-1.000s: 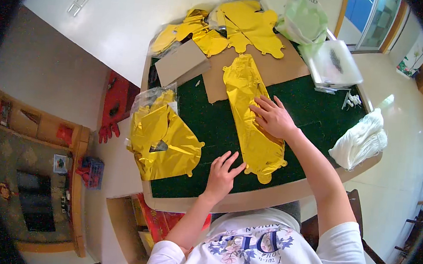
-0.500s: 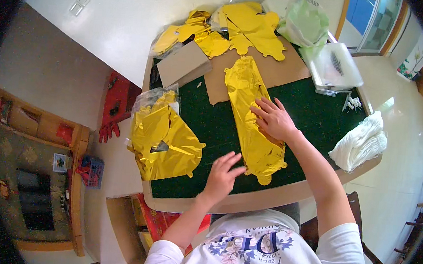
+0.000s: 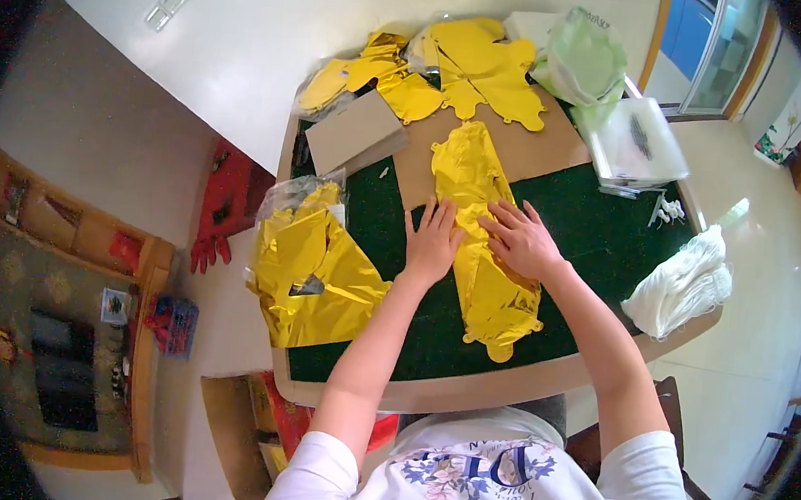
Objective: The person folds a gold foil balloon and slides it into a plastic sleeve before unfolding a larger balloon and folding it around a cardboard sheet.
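Observation:
A folded gold foil balloon (image 3: pixel 495 298) lies lengthwise in front of me, its far end on a cardboard sheet and its rounded near end on the dark green table top. My left hand (image 3: pixel 433 243) rests at its left edge with the fingers stretched out. On its right side my right hand (image 3: pixel 524 243) lies flat, fingers spread over the foil. Both hands press on the balloon and neither grips it. To the left, another gold foil balloon (image 3: pixel 323 291) sits partly in a clear plastic bag (image 3: pixel 278 206).
More gold foil balloons (image 3: pixel 488 61) lie at the far edge beside a grey-brown box (image 3: pixel 353 133). Right of them are a pale green plastic bag (image 3: pixel 583 58), a stack of clear sleeves (image 3: pixel 638 146) and a white string bundle (image 3: pixel 681 286). The cardboard sheet (image 3: pixel 556 145) covers the far middle.
My left hand has moved away from me and up along the balloon, from near its lower left corner to its middle. My right hand stays on the right side.

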A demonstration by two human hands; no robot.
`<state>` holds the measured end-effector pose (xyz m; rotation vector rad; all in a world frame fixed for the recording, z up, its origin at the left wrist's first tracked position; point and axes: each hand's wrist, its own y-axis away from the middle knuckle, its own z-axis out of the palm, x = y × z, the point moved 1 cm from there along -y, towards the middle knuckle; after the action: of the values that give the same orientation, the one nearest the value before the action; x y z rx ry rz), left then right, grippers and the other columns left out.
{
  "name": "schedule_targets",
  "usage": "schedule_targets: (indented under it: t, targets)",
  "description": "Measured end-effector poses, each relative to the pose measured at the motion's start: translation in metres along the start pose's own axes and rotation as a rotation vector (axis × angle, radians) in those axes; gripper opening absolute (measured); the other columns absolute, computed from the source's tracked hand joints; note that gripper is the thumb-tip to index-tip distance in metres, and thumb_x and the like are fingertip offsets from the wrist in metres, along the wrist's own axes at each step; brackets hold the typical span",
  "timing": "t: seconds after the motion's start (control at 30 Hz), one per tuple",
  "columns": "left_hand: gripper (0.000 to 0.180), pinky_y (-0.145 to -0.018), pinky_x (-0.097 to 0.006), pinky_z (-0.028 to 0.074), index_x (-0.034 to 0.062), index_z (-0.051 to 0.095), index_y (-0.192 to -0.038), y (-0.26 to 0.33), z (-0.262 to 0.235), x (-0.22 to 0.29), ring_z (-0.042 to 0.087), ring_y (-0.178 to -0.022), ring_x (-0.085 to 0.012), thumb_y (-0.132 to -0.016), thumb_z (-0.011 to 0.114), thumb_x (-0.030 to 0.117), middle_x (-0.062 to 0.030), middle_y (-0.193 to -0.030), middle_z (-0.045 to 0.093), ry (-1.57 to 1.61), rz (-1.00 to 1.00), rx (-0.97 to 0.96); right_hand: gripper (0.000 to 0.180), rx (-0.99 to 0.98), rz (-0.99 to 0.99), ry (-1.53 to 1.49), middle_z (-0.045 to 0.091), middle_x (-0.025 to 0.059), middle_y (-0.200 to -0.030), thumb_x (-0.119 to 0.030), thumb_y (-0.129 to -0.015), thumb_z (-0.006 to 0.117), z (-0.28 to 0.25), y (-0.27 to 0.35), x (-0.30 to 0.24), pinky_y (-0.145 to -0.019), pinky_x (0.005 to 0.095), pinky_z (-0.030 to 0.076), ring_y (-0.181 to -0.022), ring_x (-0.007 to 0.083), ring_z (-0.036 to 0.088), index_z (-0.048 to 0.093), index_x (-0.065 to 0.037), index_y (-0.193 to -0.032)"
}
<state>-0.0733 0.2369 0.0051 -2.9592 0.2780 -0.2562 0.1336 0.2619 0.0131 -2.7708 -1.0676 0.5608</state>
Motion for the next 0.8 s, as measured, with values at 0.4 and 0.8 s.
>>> schedule_targets:
  t: [0.4, 0.8]
  targets:
    - [0.06, -0.11, -0.065, 0.008, 0.01, 0.024, -0.148, -0.026, -0.004, -0.017, 0.014, -0.145, -0.0243, -0.097, 0.043, 0.033, -0.0083, -0.156, 0.02, -0.054, -0.133, 0.026, 0.037, 0.033, -0.019, 0.005, 0.046, 0.009, -0.14, -0.03, -0.095, 0.048, -0.004, 0.0, -0.003, -0.114, 0.0485, 0.02, -0.136, 0.0243, 0.036, 0.053, -0.017, -0.129]
    - [0.068, -0.11, -0.064, 0.007, 0.0088, 0.025, -0.148, 0.109, -0.024, 0.041, 0.014, -0.145, -0.0297, -0.091, 0.056, 0.032, -0.0139, -0.155, 0.021, 0.102, -0.109, -0.063, 0.039, 0.061, -0.032, 0.011, 0.047, 0.0101, -0.139, -0.029, -0.092, 0.051, 0.0, 0.0, 0.0, -0.111, 0.0518, 0.025, -0.134, 0.0271, 0.038, 0.052, -0.016, -0.129]
